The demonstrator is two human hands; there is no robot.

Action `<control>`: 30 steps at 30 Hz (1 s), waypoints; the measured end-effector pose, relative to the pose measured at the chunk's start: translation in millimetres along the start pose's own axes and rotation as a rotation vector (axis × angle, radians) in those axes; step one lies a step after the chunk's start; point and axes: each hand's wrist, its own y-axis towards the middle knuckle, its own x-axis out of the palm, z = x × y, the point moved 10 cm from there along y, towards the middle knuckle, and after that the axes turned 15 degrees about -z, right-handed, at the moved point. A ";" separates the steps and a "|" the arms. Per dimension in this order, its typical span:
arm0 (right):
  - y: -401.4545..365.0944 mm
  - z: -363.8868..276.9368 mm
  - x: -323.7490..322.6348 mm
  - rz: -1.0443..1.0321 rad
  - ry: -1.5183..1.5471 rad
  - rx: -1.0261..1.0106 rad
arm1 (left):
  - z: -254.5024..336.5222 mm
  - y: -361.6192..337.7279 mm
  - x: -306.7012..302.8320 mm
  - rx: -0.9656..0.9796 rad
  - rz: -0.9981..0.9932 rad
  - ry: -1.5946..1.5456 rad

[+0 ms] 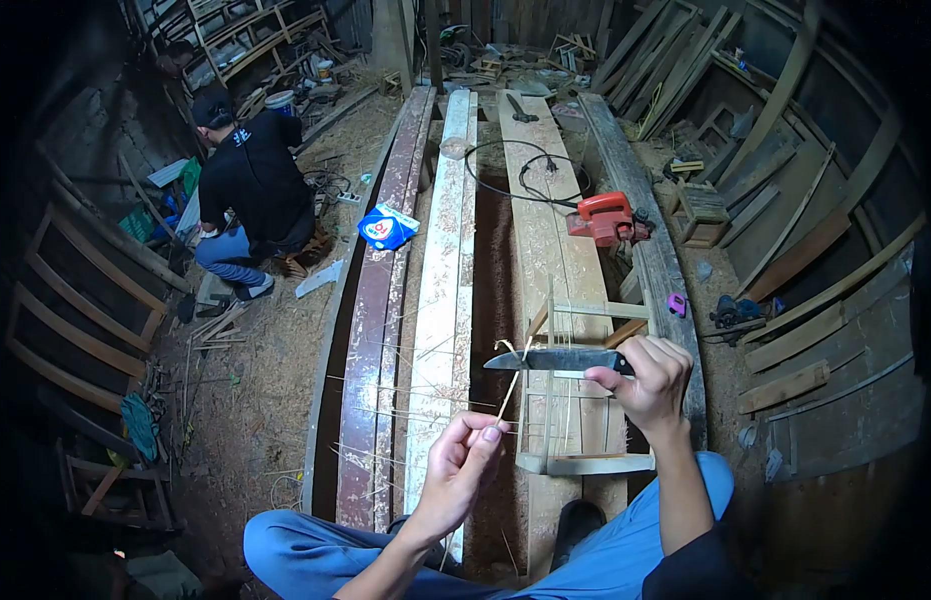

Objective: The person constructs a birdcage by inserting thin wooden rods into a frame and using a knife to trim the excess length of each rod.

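Observation:
My right hand [653,378] grips the black handle of a knife [560,360], its blade pointing left and lying across a thin strip. That thin bamboo-like strip [508,393] is pinched between the thumb and fingers of my left hand [463,462], rising from there to the blade. A pale curl shows at the strip's upper end, by the blade. Under and behind the knife stands a small wooden frame [597,465] on the planks, with several thin strips [560,420] along it. More thin strips [385,412] lie across the boards left of my left hand.
Long planks [440,260] strewn with shavings run away from me, with a dark gap between them. A red power planer [607,218] with a black cord, a blue packet [387,228] and a pink tape measure [676,304] lie on them. Another person [255,185] crouches at left.

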 end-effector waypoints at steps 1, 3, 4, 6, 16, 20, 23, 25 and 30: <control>-0.1 0.0 -0.9 0.002 -0.001 -0.001 | 0.5 0.0 -0.6 0.006 0.001 0.005; -0.3 -2.9 -1.6 0.012 -0.034 -0.014 | 2.9 -0.8 -3.0 0.013 0.005 0.014; -0.8 -2.4 -2.6 0.012 -0.032 -0.011 | 3.4 -1.3 -3.1 0.014 -0.003 0.004; -1.5 28.7 -4.8 -0.027 0.007 0.236 | 2.3 -3.2 -1.8 0.014 -0.016 -0.012; -6.4 -15.7 -20.1 0.020 0.062 0.054 | 12.6 -10.0 -10.7 0.165 0.060 -0.040; -5.5 -33.9 -7.4 0.026 0.157 -0.036 | 9.1 -5.4 -8.9 0.136 0.125 -0.047; -8.2 -50.8 9.9 -0.071 0.144 -0.102 | 1.7 -4.3 -10.9 0.153 0.088 -0.129; -10.7 -58.1 13.7 -0.081 0.175 -0.117 | -2.4 -4.5 -9.7 0.165 0.075 -0.133; -12.1 -70.0 15.3 -0.077 0.231 -0.161 | -10.3 -6.6 -6.7 0.123 0.078 -0.130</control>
